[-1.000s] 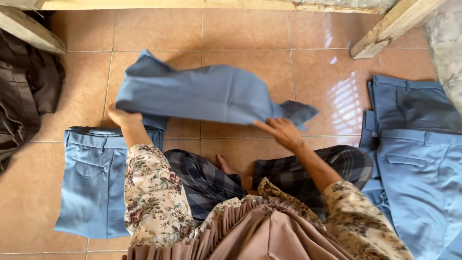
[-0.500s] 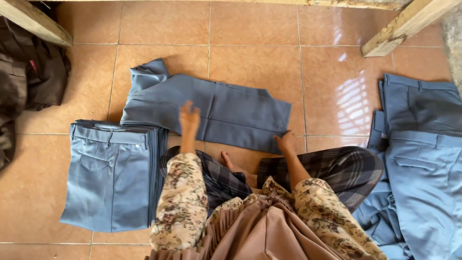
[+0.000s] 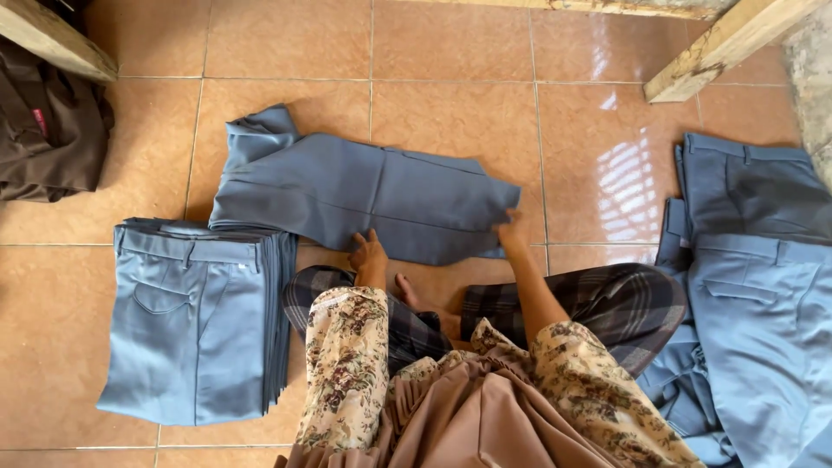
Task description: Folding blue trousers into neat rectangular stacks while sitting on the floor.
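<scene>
A pair of grey-blue trousers lies flat on the tiled floor in front of me, its legs to the right and its waist to the left. My left hand rests on the near edge of the cloth, fingers spread. At the right end of the trousers my right hand touches the leg hems. I sit cross-legged, in floral sleeves and checked cloth.
A stack of folded blue trousers lies at my left. A loose heap of blue trousers is at the right. Dark brown clothes sit at the far left under a wooden beam. Another wooden beam crosses top right.
The trousers were held up in the air, then were laid on the floor. Both hands have drawn back to the near edge of the cloth.
</scene>
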